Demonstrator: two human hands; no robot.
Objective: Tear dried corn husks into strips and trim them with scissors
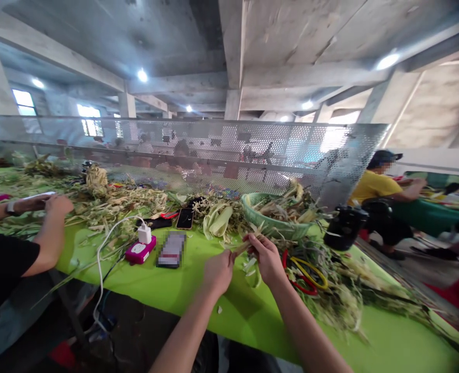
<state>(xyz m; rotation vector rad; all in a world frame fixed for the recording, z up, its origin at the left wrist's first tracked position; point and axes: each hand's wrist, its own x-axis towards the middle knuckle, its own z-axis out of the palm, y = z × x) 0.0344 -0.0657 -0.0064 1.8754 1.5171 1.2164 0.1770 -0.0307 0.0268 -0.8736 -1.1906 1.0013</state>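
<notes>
Over the green tabletop [245, 326], a pale strip of corn husk [240, 249] runs between my two hands. My left hand [219, 269] closes on its near end, the fingers partly turned out of sight. The fingertips of my right hand [266, 254] pinch the other end. Just beyond the hands stands a green basket [276, 226] heaped with dry husks. Scraps of husk [253, 269] lie beneath my right hand. To its right, among the fibres, rest tools with red and yellow handles [311, 273]; their kind is partly hidden.
Left of my hands lie a phone [171, 249], a darker phone [185, 218] and a magenta power block [141, 251] with a white cable. A black container [344, 228] stands right. Behind is a perforated metal screen [214, 150]. A co-worker's arms [53, 223] reach in from the left.
</notes>
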